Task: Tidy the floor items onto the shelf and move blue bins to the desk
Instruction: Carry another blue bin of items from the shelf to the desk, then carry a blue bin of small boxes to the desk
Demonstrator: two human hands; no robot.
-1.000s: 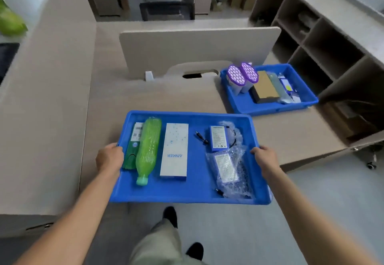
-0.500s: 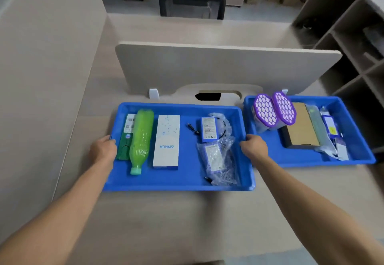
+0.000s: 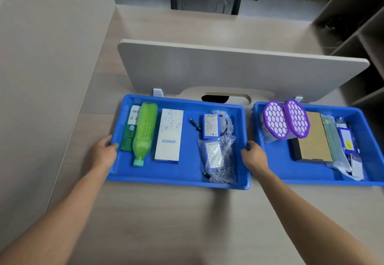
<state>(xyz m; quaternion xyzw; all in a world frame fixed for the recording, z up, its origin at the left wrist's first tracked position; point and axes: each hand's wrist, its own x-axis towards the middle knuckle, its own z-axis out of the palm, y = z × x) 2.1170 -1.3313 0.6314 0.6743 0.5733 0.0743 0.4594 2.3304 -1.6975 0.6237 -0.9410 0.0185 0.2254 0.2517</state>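
Slid onto the table (image 3: 187, 223) beside the other bin (image 3: 276, 169), the bin (image 3: 187, 173) looks delivered, left hand (image 3: 104, 154) and right hand (image 3: 254, 156) with their grip still closed on its rims.

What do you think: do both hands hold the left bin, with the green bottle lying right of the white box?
Not quite: the head view shows the bottle left of the box. The left hand and right hand do hold the left bin.

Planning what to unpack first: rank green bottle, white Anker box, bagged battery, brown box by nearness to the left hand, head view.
1. green bottle, beside left hand
2. white Anker box, mid left bin
3. bagged battery, left bin's right
4. brown box, right bin
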